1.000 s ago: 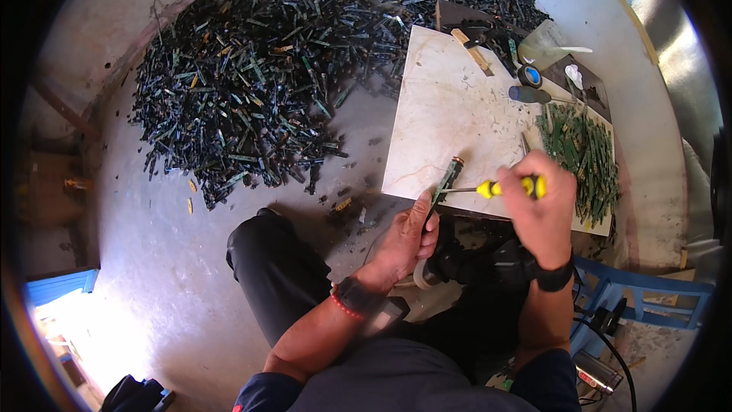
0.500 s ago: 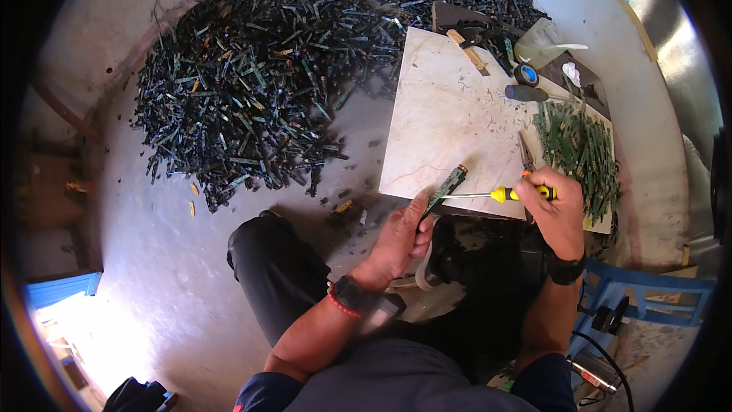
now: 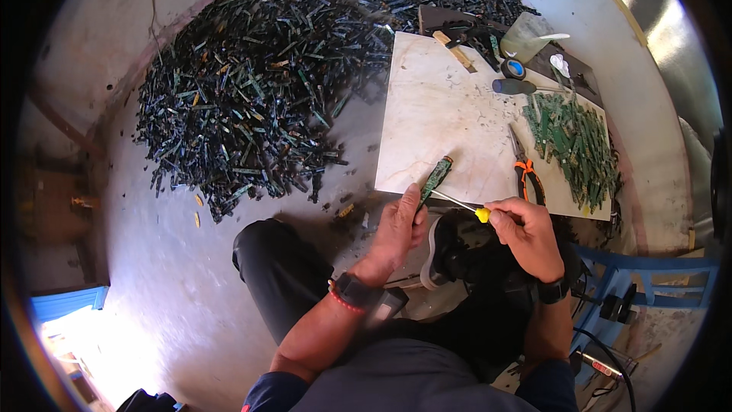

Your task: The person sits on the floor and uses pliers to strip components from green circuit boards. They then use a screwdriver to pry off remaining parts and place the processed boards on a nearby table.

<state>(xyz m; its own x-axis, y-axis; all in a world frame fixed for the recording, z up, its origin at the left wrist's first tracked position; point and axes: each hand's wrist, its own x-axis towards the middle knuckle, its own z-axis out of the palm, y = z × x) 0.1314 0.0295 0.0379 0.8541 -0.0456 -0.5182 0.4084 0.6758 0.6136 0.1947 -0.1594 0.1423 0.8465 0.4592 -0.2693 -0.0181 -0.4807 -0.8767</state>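
Observation:
My left hand (image 3: pixel 393 233) is closed around a narrow dark-green circuit board strip (image 3: pixel 436 176), which points up and away to the right over the near edge of a pale board. In my right hand (image 3: pixel 531 237) is a screwdriver with a yellow handle (image 3: pixel 483 215). Its thin metal shaft slants up to the left, and the tip meets the strip just beyond my left fingers. Whether the tip is under a part of the strip is too small to tell. Pliers with orange and black handles (image 3: pixel 528 175) lie on the board beyond my right hand.
The pale board (image 3: pixel 427 107) carries a heap of green strips (image 3: pixel 572 141), a dark-handled screwdriver (image 3: pixel 512 87), a tape roll (image 3: pixel 513 69) and a wooden piece (image 3: pixel 455 51). A plastic jug (image 3: pixel 522 40) stands behind. Dark strips form a large floor pile (image 3: pixel 244 91). Right: blue plastic furniture (image 3: pixel 659 282).
My right hand has come down and slightly left with the screwdriver, whose shaft now slants instead of lying nearly level. The pliers are more fully in sight. The view has shifted slightly.

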